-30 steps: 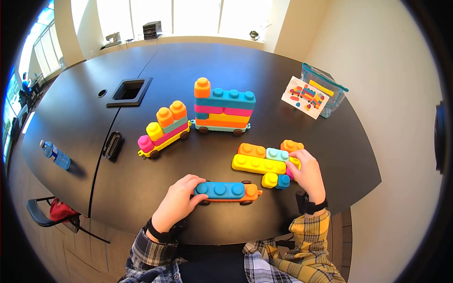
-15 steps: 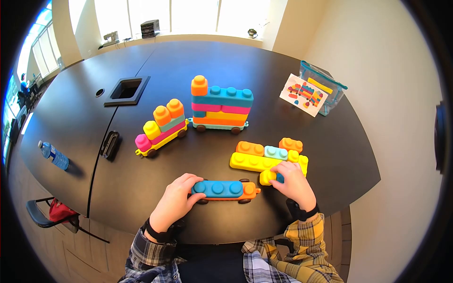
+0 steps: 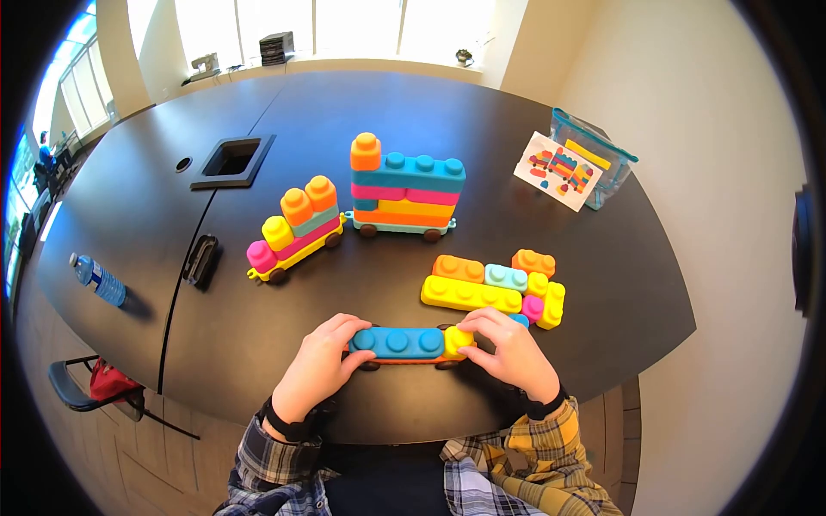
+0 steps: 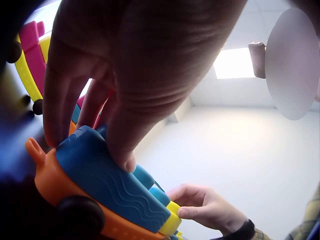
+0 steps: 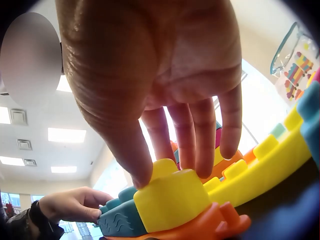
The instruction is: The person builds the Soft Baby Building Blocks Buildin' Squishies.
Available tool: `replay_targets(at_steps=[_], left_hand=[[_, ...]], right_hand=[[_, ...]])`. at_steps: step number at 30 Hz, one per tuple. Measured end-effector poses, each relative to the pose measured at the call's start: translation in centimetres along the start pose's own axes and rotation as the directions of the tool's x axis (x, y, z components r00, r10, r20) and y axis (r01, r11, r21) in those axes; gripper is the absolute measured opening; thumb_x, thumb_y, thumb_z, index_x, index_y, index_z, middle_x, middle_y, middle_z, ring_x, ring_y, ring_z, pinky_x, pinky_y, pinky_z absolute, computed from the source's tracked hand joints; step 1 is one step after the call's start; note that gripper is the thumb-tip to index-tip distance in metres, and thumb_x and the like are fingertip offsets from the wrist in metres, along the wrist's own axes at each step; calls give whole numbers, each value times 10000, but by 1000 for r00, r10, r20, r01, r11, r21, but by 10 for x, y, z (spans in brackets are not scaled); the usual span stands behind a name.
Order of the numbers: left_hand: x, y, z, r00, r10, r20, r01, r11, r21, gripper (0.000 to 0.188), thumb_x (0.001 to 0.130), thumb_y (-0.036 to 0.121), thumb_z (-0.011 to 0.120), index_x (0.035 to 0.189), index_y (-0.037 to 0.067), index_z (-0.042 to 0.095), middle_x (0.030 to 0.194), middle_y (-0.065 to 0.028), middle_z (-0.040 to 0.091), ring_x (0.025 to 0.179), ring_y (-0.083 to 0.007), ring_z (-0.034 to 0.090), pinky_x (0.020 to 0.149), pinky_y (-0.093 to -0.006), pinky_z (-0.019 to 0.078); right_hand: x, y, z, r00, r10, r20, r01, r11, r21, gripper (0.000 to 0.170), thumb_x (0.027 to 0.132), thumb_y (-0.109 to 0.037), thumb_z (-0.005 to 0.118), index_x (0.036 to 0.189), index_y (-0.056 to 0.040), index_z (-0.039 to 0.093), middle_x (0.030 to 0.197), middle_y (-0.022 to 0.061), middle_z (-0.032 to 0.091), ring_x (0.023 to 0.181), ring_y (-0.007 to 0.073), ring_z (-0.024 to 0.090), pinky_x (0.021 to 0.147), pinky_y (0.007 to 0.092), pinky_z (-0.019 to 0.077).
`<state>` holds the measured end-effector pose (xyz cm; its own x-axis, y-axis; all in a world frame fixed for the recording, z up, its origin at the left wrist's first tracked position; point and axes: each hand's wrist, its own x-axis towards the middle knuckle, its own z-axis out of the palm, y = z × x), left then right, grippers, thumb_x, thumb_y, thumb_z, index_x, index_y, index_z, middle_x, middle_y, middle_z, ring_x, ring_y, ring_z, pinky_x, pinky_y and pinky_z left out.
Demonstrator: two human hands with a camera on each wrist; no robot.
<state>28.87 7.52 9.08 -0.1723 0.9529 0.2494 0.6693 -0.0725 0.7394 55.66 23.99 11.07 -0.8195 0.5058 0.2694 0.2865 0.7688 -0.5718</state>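
Left hand [image 3: 318,357]: pinching the left end of a long blue plastic block with round studs [image 3: 397,342], thumb on the near side; I judge this steadies the orange plastic wheeled base [image 4: 46,181] beneath it. Right hand [image 3: 518,361]: narrow pinch on a small yellow plastic cube-shaped block [image 3: 455,341], at the base's right end, just beside the blue block. Held by its near and far sides, it should be easy to keep square. Fully seated? Cannot tell. Long yellow four-stud plastic block [image 3: 471,294] lies farther off, right, probably for easy reach. Far right, a printed white picture card [image 3: 557,170] faces me, presumably to stay readable.
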Motion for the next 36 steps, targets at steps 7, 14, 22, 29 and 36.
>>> replay_targets(at_steps=[7, 14, 22, 29, 36], left_hand=[[-1, 0, -1, 1000, -19, 11, 19, 1000, -6, 392, 864, 72, 819, 1221, -6, 678, 1188, -153, 684, 1028, -342, 698, 887, -382, 592], [-1, 2, -2, 1000, -25, 10, 25, 1000, 2, 390, 863, 68, 816, 1217, -14, 676, 1195, -157, 684, 1014, -343, 703, 888, -382, 590], [-1, 3, -2, 1000, -29, 7, 29, 1000, -3, 392, 864, 75, 818, 1218, -12, 676, 1195, -158, 684, 1009, -345, 705, 890, -387, 586], [-2, 2, -3, 1000, -25, 1, 25, 1000, -8, 392, 865, 81, 819, 1218, -13, 676, 1190, -159, 686, 996, -341, 702, 884, -385, 581], [-2, 0, -2, 1000, -26, -3, 26, 1000, -8, 390, 861, 91, 823, 1212, -4, 679, 1182, -152, 688, 1002, -340, 697, 886, -390, 575]], right_hand=[[-4, 4, 10, 999, -17, -30, 18, 999, 28, 278, 885, -146, 805, 1105, -34, 677, 1107, 113, 708, 990, 322, 707, 846, 390, 577], [-5, 1, 10, 999, 11, -32, -9, 999, 42, 277, 893, -151, 798, 1113, -35, 676, 1094, 112, 709, 974, 318, 711, 842, 387, 577], [-5, 1, 12, 999, 21, -34, -19, 998, 58, 279, 900, -153, 791, 1130, -40, 679, 1091, 110, 708, 964, 315, 711, 841, 387, 578], [-3, 2, 5, 999, 41, 2, -41, 999, 33, 308, 904, -196, 796, 1152, -49, 686, 1122, 124, 716, 1007, 328, 709, 870, 397, 575], [27, 26, -24, 993, -27, -118, -17, 932, -363, 315, 882, -236, 799, 1093, -23, 703, 1070, 129, 705, 1010, 344, 684, 890, 450, 538]])
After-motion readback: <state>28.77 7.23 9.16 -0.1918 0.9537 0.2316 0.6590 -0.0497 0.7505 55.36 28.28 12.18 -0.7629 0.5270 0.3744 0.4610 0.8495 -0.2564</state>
